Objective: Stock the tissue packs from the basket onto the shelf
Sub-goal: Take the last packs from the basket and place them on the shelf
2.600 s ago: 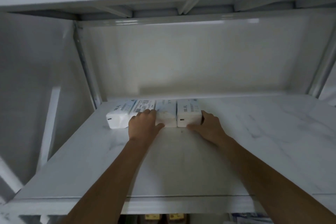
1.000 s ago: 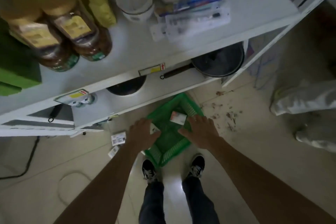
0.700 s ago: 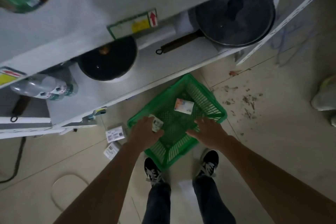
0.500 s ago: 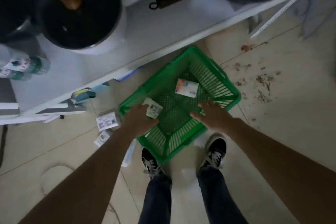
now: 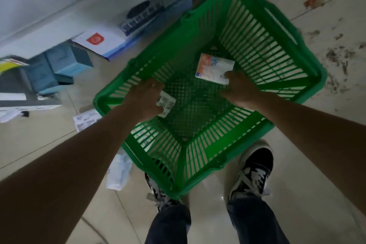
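A green plastic basket (image 5: pixel 293 49) stands on the floor in front of my feet. Two tissue packs lie on its bottom. A white pack with printed text (image 5: pixel 167 104) sits at the left, and my left hand (image 5: pixel 143 99) covers it with the fingers curled onto it. A white pack with an orange corner (image 5: pixel 213 68) lies further in. My right hand (image 5: pixel 239 90) reaches down to that pack, and its fingertips touch the near edge without closing around it. The upper shelf is out of view.
The bottom shelf edge (image 5: pixel 59 16) runs across the upper left, with blue boxes (image 5: pixel 57 69) and a white box with a red logo (image 5: pixel 101 42) under it. Loose packs lie on the floor left of the basket (image 5: pixel 87 120) and by my left shoe (image 5: pixel 118 172).
My view dropped from the upper shelf down to the floor basket. Both hands left the shelved packs and went down into the basket, the left onto one pack and the right to the other.
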`<control>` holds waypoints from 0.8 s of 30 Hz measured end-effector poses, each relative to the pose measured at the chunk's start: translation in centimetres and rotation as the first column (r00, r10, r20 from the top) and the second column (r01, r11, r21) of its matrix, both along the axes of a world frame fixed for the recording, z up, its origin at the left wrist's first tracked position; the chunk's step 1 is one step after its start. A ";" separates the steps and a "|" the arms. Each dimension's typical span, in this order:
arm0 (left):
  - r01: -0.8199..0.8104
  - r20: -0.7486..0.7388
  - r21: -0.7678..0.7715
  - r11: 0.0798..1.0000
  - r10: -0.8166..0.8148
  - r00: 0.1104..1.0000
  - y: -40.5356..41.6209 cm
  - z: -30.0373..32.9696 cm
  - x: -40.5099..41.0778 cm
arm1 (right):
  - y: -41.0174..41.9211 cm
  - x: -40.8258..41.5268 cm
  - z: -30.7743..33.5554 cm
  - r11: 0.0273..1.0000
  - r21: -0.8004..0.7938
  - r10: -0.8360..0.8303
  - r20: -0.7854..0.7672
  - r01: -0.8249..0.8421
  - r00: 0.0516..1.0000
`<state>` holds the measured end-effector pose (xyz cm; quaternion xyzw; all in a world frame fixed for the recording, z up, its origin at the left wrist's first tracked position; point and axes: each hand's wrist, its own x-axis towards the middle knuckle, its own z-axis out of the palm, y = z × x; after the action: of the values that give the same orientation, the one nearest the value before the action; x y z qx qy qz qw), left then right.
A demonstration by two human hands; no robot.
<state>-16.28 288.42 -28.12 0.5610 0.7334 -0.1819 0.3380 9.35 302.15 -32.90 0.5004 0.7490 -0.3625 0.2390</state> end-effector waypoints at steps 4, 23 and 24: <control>0.040 -0.040 0.053 0.998 -0.038 0.998 0.0 -2.4 0.0 | 2.7 -0.5 -2.9 0.997 0.083 -0.009 0.016 0.007 1.000; -0.611 0.068 -0.299 0.733 0.655 0.753 -2.9 -7.3 4.5 | -0.7 -1.1 -8.3 0.906 -0.133 -0.395 0.079 0.402 0.915; -0.617 0.041 -0.348 0.706 0.668 0.743 -3.2 -7.4 4.7 | -1.1 -1.0 -8.4 0.900 -0.155 -0.400 0.080 0.408 0.913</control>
<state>-11.61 285.26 -35.50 0.2216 0.8142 -0.1190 0.5233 8.31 301.04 -41.26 0.6310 0.5901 -0.4543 0.2171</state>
